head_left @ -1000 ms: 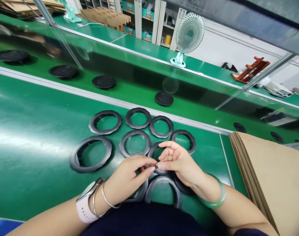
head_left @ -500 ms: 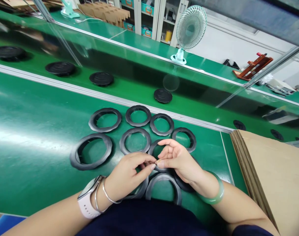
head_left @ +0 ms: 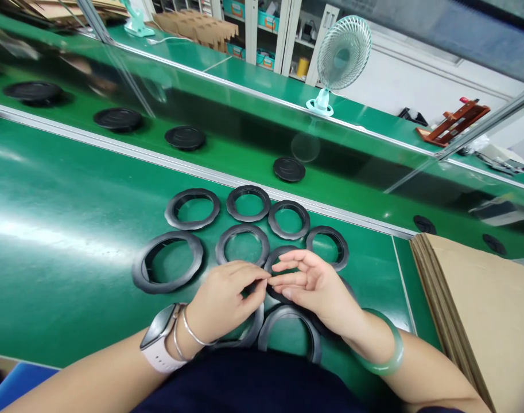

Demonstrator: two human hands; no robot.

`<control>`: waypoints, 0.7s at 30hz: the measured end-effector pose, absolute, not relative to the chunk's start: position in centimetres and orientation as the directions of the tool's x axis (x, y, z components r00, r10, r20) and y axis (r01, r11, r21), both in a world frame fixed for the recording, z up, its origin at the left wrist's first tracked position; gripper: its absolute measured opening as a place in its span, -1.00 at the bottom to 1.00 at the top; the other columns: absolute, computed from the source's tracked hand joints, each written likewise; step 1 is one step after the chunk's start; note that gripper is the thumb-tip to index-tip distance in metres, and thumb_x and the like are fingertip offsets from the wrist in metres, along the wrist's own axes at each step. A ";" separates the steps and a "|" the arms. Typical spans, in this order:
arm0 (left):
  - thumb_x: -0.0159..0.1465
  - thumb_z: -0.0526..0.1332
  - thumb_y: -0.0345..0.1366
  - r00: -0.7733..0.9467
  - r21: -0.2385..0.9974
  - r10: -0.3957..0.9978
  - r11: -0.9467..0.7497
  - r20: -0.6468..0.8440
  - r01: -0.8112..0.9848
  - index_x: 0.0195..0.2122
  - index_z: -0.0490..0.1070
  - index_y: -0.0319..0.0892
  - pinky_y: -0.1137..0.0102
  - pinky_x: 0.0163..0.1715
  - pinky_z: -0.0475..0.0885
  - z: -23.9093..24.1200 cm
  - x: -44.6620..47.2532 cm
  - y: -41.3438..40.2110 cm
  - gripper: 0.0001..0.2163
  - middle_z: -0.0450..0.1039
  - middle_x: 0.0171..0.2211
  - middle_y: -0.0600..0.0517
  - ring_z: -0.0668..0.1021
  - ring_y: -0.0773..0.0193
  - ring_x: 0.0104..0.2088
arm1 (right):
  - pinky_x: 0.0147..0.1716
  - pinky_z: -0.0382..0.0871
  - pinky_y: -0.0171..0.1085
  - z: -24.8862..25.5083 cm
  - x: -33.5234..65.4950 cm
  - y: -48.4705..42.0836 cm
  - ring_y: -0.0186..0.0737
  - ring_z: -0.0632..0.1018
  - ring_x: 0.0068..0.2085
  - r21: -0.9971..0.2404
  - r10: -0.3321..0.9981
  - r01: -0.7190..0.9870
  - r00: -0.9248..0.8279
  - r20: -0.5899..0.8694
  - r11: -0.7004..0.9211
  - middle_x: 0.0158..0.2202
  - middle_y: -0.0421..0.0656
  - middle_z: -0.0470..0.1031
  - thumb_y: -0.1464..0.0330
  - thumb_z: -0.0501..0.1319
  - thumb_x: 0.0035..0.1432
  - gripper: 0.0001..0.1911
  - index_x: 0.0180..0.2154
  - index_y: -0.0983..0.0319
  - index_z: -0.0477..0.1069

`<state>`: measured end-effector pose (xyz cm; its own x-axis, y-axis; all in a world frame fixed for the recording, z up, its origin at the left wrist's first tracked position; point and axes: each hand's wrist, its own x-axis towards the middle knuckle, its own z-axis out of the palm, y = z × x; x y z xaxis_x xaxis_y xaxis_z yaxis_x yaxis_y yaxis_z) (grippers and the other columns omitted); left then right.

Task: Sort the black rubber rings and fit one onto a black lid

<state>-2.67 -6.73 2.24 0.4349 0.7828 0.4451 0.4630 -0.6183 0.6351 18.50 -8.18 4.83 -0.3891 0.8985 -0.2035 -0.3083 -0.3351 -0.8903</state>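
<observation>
1. Nearest: dark lap at bottom edge; two forearms entering from below. White watch [head_left: 156,338] and thin bangles on left wrist, green bangle [head_left: 384,350] on right wrist.
2. Left hand [head_left: 221,304] curled, thumb and forefinger pinched together, tips meeting right-hand fingertips. Whether anything sits in the pinch: cannot tell, too small.
3. Right hand [head_left: 315,287] palm up, fingers loosely spread and half open, gripping nothing visible; fingertips pointing left toward left hand.
4. Under hands: black rings lying flat on green bench [head_left: 63,241], holes facing up. Round, so no long axis. Near ring [head_left: 290,330] just below right wrist; another partly hidden under left hand.
5. Ring [head_left: 279,261] directly beneath meeting fingertips, half covered.
6. Beyond: large ring [head_left: 167,262] to left, middle ring [head_left: 243,245], right ring [head_left: 329,245]; far row of three, leftmost [head_left: 193,208]. Neighbours close, some touching.
7. Right: stack of brown cardboard [head_left: 481,298] on bench edge.
8. Metal rail [head_left: 115,149], then belt carrying black discs [head_left: 185,137] in a line.
9. Farthest: small fan [head_left: 341,54] on back bench; shelves behind.
</observation>
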 end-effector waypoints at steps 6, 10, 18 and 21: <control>0.27 0.23 -0.44 0.449 0.611 0.797 -0.601 0.405 0.515 -0.28 0.50 -0.10 0.42 -0.27 0.44 1.9 -2.8 -6.1 -0.90 0.57 -0.35 0.15 0.58 0.34 -0.34 | 0.14 0.39 -0.06 5.2 19.0 -8.3 0.03 0.49 0.14 -0.880 0.854 -0.297 -0.481 -0.199 -0.372 0.15 -0.01 0.39 0.51 0.45 0.09 -0.50 0.03 0.17 0.37; 0.30 0.23 -0.42 0.381 0.608 0.835 -0.550 0.396 0.573 -0.27 0.50 -0.11 0.39 -0.24 0.44 1.6 -3.0 -5.9 -0.92 0.58 -0.33 0.14 0.59 0.31 -0.31 | 0.23 0.28 -0.01 5.3 19.0 -8.4 0.03 0.43 0.20 -0.858 0.833 -0.326 -0.522 -0.186 -0.396 0.15 0.01 0.41 0.52 0.44 0.09 -0.50 0.04 0.19 0.38; 0.37 0.22 -0.36 0.484 0.565 0.744 -0.666 0.461 0.487 -0.16 0.52 -0.12 0.41 -0.17 0.46 1.6 -3.1 -5.3 -0.90 0.62 -0.24 0.11 0.60 0.32 -0.24 | 0.23 0.26 0.07 5.8 19.6 -8.2 0.10 0.42 0.20 -0.862 0.840 -0.327 -0.510 -0.184 -0.387 0.21 0.02 0.34 0.49 0.43 0.14 -0.52 0.07 0.17 0.39; 0.41 0.19 -0.32 0.544 0.540 0.717 -0.692 0.436 0.478 -0.11 0.52 -0.11 0.40 -0.14 0.45 1.6 -3.3 -5.2 -0.87 0.63 -0.19 0.12 0.61 0.31 -0.20 | 0.21 0.30 0.04 5.9 19.8 -8.3 0.12 0.40 0.21 -0.882 0.843 -0.280 -0.497 -0.205 -0.379 0.23 0.00 0.32 0.44 0.43 0.17 -0.53 0.08 0.13 0.40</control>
